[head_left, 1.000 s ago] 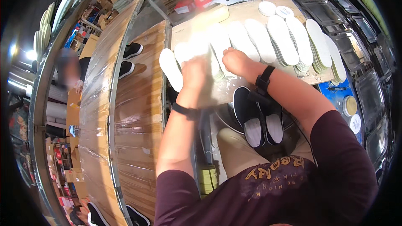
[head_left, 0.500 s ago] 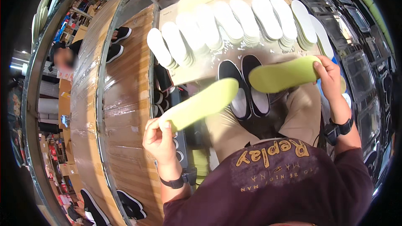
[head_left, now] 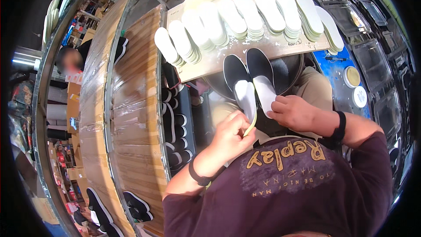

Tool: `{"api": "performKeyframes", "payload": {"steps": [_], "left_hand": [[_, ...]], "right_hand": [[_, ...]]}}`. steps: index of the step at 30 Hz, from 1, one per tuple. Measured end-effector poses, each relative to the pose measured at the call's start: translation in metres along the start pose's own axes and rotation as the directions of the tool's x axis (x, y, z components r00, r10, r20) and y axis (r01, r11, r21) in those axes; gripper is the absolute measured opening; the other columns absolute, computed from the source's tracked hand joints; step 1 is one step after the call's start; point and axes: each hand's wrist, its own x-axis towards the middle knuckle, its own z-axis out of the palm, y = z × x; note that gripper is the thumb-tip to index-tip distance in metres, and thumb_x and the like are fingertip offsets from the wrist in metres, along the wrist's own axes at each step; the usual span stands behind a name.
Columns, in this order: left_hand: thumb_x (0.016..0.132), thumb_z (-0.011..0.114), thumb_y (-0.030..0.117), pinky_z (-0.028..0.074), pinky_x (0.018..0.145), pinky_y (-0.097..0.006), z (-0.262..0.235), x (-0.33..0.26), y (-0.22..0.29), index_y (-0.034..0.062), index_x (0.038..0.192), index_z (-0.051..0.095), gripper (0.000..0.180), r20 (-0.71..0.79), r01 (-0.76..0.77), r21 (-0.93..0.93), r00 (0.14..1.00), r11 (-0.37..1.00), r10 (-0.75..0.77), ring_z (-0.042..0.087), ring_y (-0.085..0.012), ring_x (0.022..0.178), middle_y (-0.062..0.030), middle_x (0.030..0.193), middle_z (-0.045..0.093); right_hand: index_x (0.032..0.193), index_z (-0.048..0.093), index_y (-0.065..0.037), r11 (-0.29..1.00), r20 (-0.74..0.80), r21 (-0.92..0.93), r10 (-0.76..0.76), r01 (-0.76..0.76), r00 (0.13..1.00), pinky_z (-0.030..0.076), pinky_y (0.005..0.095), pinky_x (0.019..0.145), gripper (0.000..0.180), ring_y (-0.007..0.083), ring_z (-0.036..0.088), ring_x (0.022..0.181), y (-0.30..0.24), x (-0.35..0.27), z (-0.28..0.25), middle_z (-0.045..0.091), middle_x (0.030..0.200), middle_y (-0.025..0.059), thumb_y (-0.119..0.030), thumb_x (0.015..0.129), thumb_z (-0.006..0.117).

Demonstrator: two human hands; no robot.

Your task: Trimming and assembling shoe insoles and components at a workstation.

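Observation:
Two black slip-on shoes lie side by side on my lap, the left shoe (head_left: 233, 71) and the right shoe (head_left: 258, 61), toes pointing away. Each has a white insole going into its opening. My left hand (head_left: 230, 138) pinches the heel end of the left insole (head_left: 245, 98), whose yellow-green underside shows at the edge. My right hand (head_left: 293, 112) holds the heel end of the right insole (head_left: 264, 90) and presses it into the right shoe.
A wooden board (head_left: 210, 63) in front carries several stacks of white insoles (head_left: 245, 13). Black shoes (head_left: 175, 120) fill a rack at my left, beside a curved wooden belt (head_left: 136, 105). Another person (head_left: 70, 59) sits beyond it. Two round tins (head_left: 352, 77) rest at the right.
Half a second ago my hands held two yellow-green insoles spread wide apart. Both hands have come together over the shoes, and the insoles now sit white side up in the shoe openings.

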Motion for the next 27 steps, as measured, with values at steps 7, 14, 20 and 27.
{"api": "performKeyframes", "payload": {"steps": [7, 14, 20, 27], "left_hand": [[0.07, 0.07, 0.008, 0.049, 0.057, -0.042, 0.023, 0.005, -0.028, 0.0045, 0.076, 0.048, 0.023, 0.119, -0.107, 0.51, 0.991, 0.853, 0.053, 0.059, -0.0329, 0.067, -0.0123, 0.077, 0.055], [0.067, 0.059, 0.003, 0.052, 0.066, -0.039, 0.023, 0.018, -0.066, 0.0026, 0.078, 0.055, 0.012, 0.246, -0.18, 0.624, 0.969, 0.76, 0.027, 0.061, -0.0308, 0.084, -0.0125, 0.081, 0.059], [0.064, 0.061, 0.006, 0.052, 0.063, -0.043, 0.033, 0.04, -0.147, 0.0022, 0.069, 0.058, 0.007, 0.121, -0.069, 0.733, 0.992, 0.677, -0.031, 0.063, -0.0339, 0.074, -0.015, 0.074, 0.061], [0.079, 0.061, 0.01, 0.052, 0.065, -0.043, 0.032, 0.075, -0.187, 0.0033, 0.074, 0.066, 0.01, 0.329, 0.209, 0.56, 0.832, 0.802, -0.446, 0.066, -0.0309, 0.068, -0.0179, 0.072, 0.065]], "right_hand": [[0.088, 0.06, -0.007, 0.985, 0.033, -0.163, -0.051, 0.056, 0.998, 0.048, 0.0335, 0.066, 0.021, 0.0218, 0.053, 0.083, 0.012, 0.0, 0.052, 0.05, 0.085, 0.0046, -0.021, 0.072, 0.059], [0.077, 0.059, -0.006, 0.986, -0.062, -0.151, 0.066, -0.075, 0.996, 0.049, 0.0345, 0.067, 0.013, 0.0223, 0.054, 0.085, 0.028, 0.007, 0.06, 0.051, 0.083, 0.0065, -0.017, 0.071, 0.059], [0.067, 0.065, -0.008, 0.946, -0.066, -0.284, 0.143, -0.156, 0.988, 0.05, 0.0336, 0.068, 0.007, 0.0225, 0.056, 0.087, 0.047, 0.029, 0.077, 0.056, 0.084, 0.0076, -0.014, 0.067, 0.062], [0.062, 0.066, -0.009, 0.923, -0.042, -0.381, 0.047, -0.059, 0.998, 0.051, 0.034, 0.06, 0.01, 0.0228, 0.06, 0.069, 0.07, 0.047, 0.103, 0.059, 0.069, 0.0055, -0.019, 0.063, 0.063]]}}
